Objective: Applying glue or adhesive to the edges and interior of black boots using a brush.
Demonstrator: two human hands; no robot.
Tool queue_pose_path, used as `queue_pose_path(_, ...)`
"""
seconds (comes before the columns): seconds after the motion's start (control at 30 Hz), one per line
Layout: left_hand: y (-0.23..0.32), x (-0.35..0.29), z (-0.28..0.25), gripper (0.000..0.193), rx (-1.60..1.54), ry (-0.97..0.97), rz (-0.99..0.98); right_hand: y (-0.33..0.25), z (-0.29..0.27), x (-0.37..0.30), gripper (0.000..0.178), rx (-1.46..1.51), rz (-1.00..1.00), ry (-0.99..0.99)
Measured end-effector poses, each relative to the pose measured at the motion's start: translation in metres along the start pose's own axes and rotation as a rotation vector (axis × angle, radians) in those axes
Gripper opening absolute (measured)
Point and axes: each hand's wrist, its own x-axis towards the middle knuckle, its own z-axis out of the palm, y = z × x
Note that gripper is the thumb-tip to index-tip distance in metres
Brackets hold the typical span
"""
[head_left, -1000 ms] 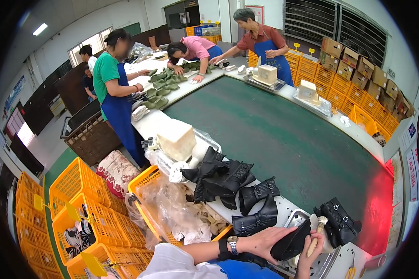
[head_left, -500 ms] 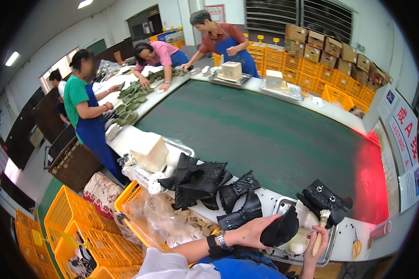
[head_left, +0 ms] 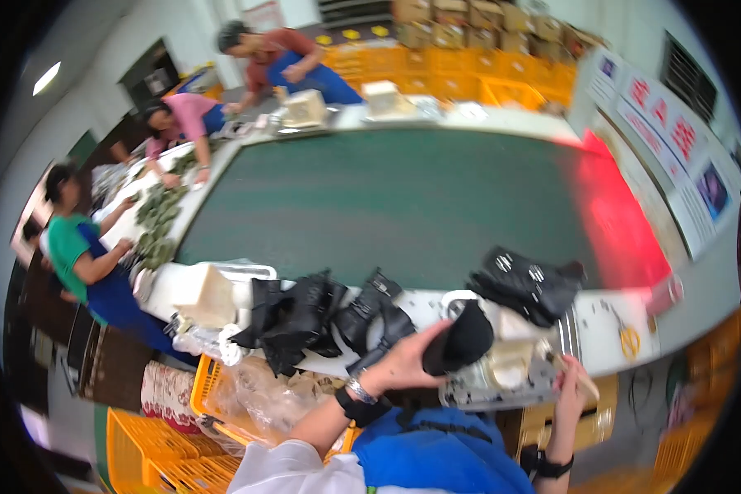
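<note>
My left hand (head_left: pixel 397 364) grips a black boot upper (head_left: pixel 463 336), holding it up over the near edge of the bench. In my right hand (head_left: pixel 568 385) is a wooden-handled brush (head_left: pixel 585 384), its bristle end pointing left toward a cream-coloured container (head_left: pixel 509 364). That container sits in a metal tray (head_left: pixel 469 400), with dark scraps scattered about it. Just past the tray lies a black buckled boot upper (head_left: pixel 528 284). More black boot uppers (head_left: pixel 309 313) are heaped to the left of my left hand.
A green belt (head_left: pixel 387 206) runs beyond the bench, glowing red at its right end. Orange-handled scissors (head_left: pixel 628 339) lie right of the tray. An orange crate (head_left: pixel 210 383) with plastic bags stands at left. Three co-workers in blue aprons stand along the far and left sides.
The view has swung right and down. My left hand has turned the boot upper, and the brush has dropped from upright to a slant with its bristles by the cream container.
</note>
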Motion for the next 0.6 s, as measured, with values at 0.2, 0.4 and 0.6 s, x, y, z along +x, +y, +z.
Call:
queue_pose_path(0.2,-0.021,-0.003,-0.019,0.105,-0.136,-0.223,-0.337,0.01,0.001,0.017,0.012,0.079,0.091,-0.101)
queue_pose_path(0.4,-0.073,-0.007,-0.006,0.098,-0.363,-0.355,-0.397,0.067,0.005,0.019,0.015,-0.163,0.028,-0.155)
queue_pose_path(0.6,-0.059,-0.009,-0.004,0.08,-0.779,-0.13,-0.431,0.086,0.014,0.017,0.02,-0.573,-0.097,-0.216)
